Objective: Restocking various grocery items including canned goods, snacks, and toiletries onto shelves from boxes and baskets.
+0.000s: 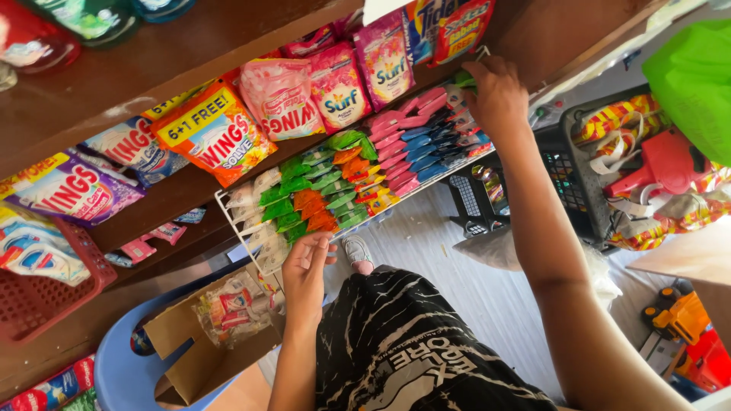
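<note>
Right hand [496, 95] is up at the far end of the white wire rack [228, 209] hung under the brown wooden shelf [152, 68], fingers curled over a small green sachet [464, 78] at the rack's back edge; grip looks closed on it, fingertips partly hidden.

Left hand [306, 278] is low at the rack's near edge, palm open, fingers loose, holding nothing, just below the orange and green sachets [312, 202].

Rack contents, near to far: whitish sachets, green, orange, then pink sachets [400, 137], then blue sachets [430, 148]. Packed in overlapping rows, too dense to count.

Above the rack, shelf front carries soft detergent pouches: one orange pouch [217, 133], one pale pink pouch [280, 97], two magenta pouches [339, 85], more behind and to the sides.

Below the left hand: open brown cardboard box [190, 346] sitting on a blue plastic stool [122, 365], holding one clear bag of small red-and-white sachets [228, 308].

One red plastic basket [38, 293] at the left edge with blue-white packets. One black plastic crate [579, 179] to the right, stuffed with red-yellow wrapped goods, close beside the right forearm. Green plastic bag [693, 80] top right. Yellow toy truck [674, 316] on the floor, well apart.
</note>
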